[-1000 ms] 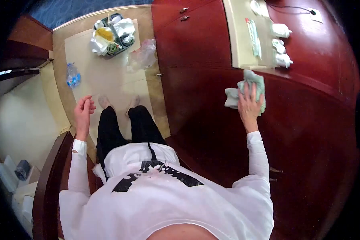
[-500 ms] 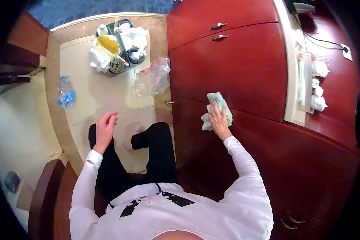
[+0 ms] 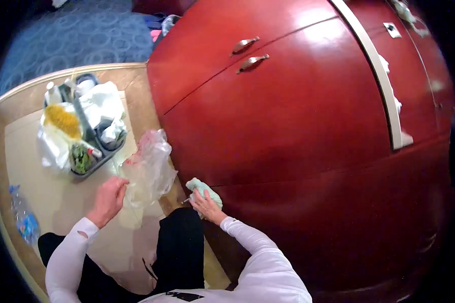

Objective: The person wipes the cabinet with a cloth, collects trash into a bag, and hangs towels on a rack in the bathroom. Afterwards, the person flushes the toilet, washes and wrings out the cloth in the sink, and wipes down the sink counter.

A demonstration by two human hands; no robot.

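Note:
My right hand (image 3: 209, 207) presses a pale green cloth (image 3: 203, 188) against the red cabinet (image 3: 288, 121), low down near its left edge and close to a small metal fitting (image 3: 186, 200). The fingers lie over the cloth, which is bunched beneath them. Above the tiled floor, my left hand (image 3: 108, 201) is curled closed, with nothing visible in it. Just right of it lies a crumpled clear plastic bag (image 3: 149, 169) with red print.
A grey caddy (image 3: 93, 169) holds a yellow fuzzy duster (image 3: 63, 121), white bags and bottles. On the left lies a plastic water bottle (image 3: 24, 217). Two metal handles (image 3: 253, 63) stick out from the cabinet. Blue carpet (image 3: 86, 45) starts beyond the stone threshold.
My right hand and the cloth have moved down and left across the cabinet, to near its edge. The view has shifted and turned, and my left hand is now closer to the plastic bag.

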